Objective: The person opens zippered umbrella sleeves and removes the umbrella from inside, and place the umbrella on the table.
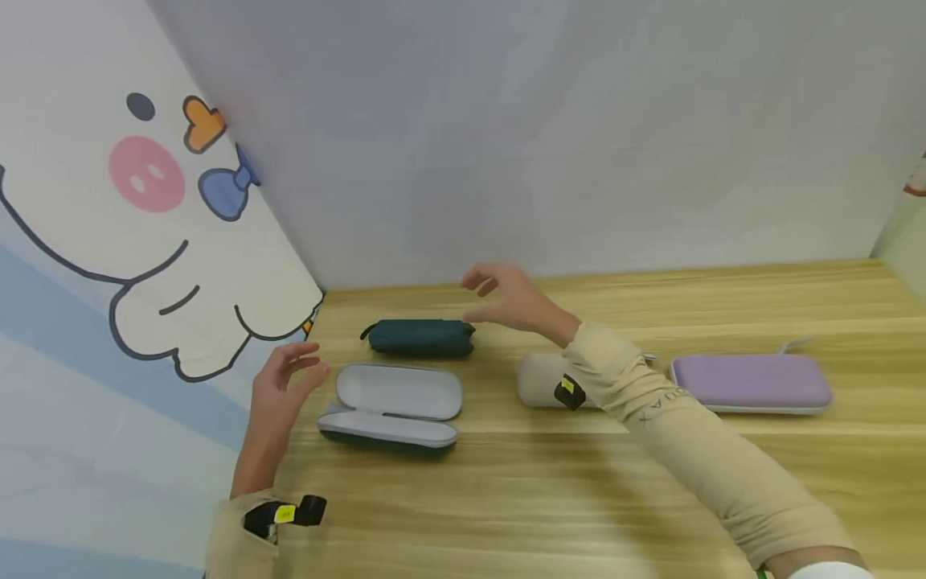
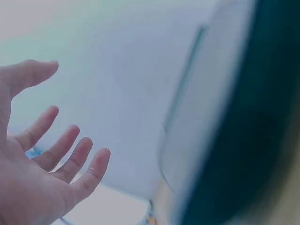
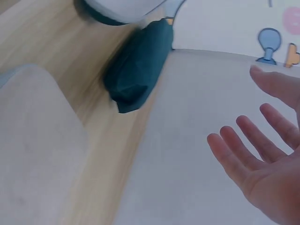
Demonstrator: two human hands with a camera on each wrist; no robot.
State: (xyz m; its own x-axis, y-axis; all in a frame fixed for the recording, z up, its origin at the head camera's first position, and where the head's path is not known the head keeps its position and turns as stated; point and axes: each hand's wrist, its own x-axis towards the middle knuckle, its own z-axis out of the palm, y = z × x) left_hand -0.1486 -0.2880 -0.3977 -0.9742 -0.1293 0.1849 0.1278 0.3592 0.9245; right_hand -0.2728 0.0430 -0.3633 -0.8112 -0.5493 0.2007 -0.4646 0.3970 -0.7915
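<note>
Both hands are in the air with nothing in them. My left hand hovers left of an open glasses case, its fingers loosely bent. That case has a pale grey lining and a dark green shell, and lies with its lid folded back. Behind it lies a dark green soft pouch with a small loop at its left end. My right hand is just right of and above the pouch, apart from it, thumb and fingers spread. Under the right forearm sits a beige case, partly hidden by the sleeve.
A closed lilac case with a strap lies farther right on the wooden table. A grey wall rises behind the table's back edge. On the left stands a panel with a cartoon print.
</note>
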